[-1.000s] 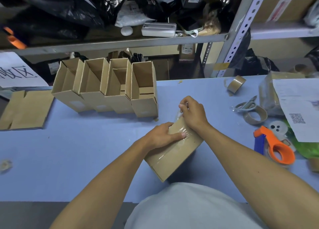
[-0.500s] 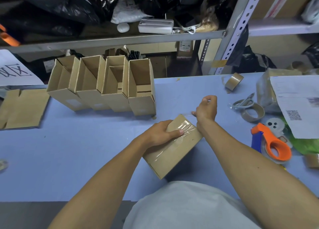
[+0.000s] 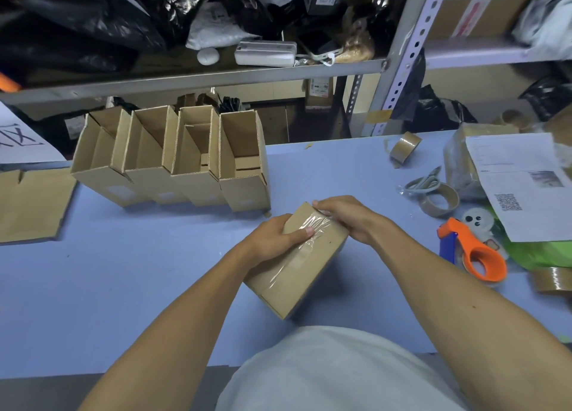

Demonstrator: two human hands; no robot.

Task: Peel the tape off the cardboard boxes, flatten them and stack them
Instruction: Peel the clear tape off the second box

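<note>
A small closed cardboard box point(image 3: 305, 271) lies tilted on the blue table point(image 3: 123, 287) in front of me, with clear tape point(image 3: 312, 228) running along its top. My left hand point(image 3: 275, 240) grips the box's left side, thumb pressed on the tape. My right hand point(image 3: 346, 217) has its fingers curled over the far top corner of the box, at the tape's end. Several opened boxes point(image 3: 173, 160) stand in a row behind. A flattened box point(image 3: 31, 206) lies at the far left.
An orange tape dispenser point(image 3: 476, 252), tape rolls point(image 3: 439, 200) point(image 3: 405, 146), scissors point(image 3: 424, 181), a printed sheet point(image 3: 526, 187) and a wrapped parcel crowd the table's right side. A cluttered metal shelf point(image 3: 201, 79) runs across behind the table.
My right hand, which had pulled away to the right half a second ago, has come back to the box's far top corner. My left hand keeps its grip.
</note>
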